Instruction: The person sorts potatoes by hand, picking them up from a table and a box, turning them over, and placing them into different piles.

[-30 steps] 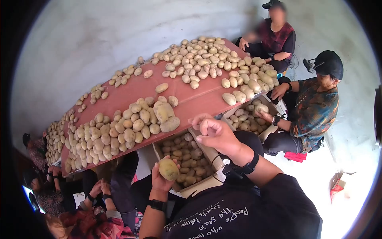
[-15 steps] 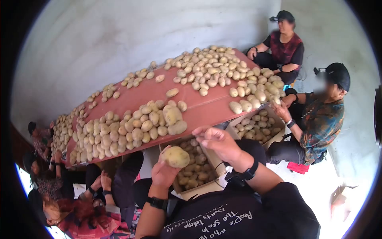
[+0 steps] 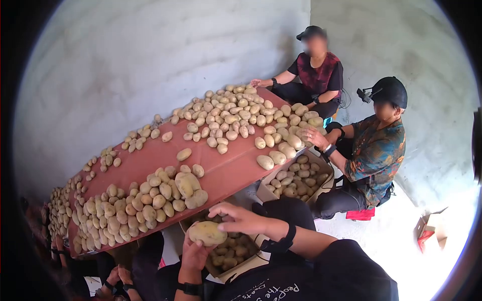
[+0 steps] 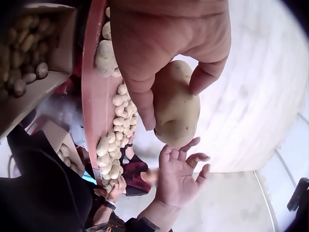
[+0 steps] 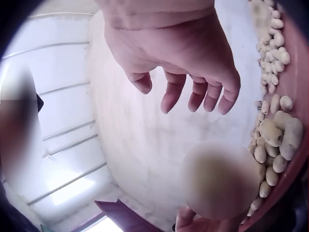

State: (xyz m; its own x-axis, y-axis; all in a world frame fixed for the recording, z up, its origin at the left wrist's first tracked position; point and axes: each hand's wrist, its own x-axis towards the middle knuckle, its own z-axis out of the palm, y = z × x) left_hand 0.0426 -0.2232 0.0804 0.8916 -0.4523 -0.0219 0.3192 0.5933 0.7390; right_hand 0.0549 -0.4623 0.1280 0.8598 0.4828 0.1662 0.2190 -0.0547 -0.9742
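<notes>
My left hand (image 3: 193,257) grips a large yellowish potato (image 3: 207,233), thumb on one side and fingers on the other. The potato is held up over the near box, by the front edge of the table. Close beside it hovers my right hand (image 3: 246,220), with relaxed fingers that hold nothing. From the left wrist, the potato (image 4: 177,113) shows a smooth skin with small dents, and the right hand (image 4: 179,181) reaches up just below its end. The right wrist view shows loosely bent, spread fingers (image 5: 173,94) and a blurred round shape over the left hand.
Potatoes lie in heaps on the red table (image 3: 221,173), with several large ones (image 3: 197,199) at the near corner. Below stands a cardboard box (image 3: 257,260) of potatoes; a second box (image 3: 321,186) stands right. Two people sit at the right end, one touching potatoes.
The left hand has lifted the potato and tipped it sideways. My right hand has come in beside it. The neighbour's hand has moved from the box to the table's potatoes.
</notes>
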